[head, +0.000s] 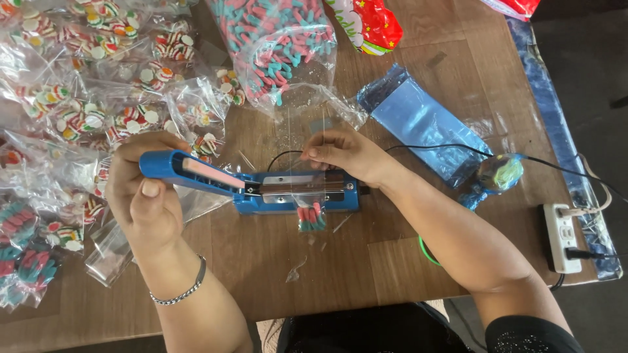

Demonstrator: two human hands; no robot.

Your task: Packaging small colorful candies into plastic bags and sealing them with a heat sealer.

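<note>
So here's the setup: a blue heat sealer (261, 189) sits mid-bench (314, 261), arm lifted at an angle. The left hand (145, 196) has its grip clenched around the arm's handle end, thumb up on the near side. The right hand (347, 153) rests on the far side of the sealer, fingers pinching the top of a small clear bag (311, 219) that's threaded across the sealing strip. The bag's filled end, with red and blue gummy candy, hangs off the near edge of the sealer, touching the bench.

Left of all this is a heap of finished candy bags (85, 98). At the far edge sits a big open sack of gummies (275, 46), and to the right a stack of blue-tinted empty bags (425, 124). A black cord (451, 149) runs right toward a power strip (562, 235).

What could go wrong, as I see it: those right fingertips are really close to the strip, so bringing the arm down could nip or burn them. The bag top also looks a bit loose, and a wrinkle there would likely give a leaky seal. And if candy rides up into the seam line, it'd melt onto the strip. The cord passing by the right wrist could snag too.
</note>
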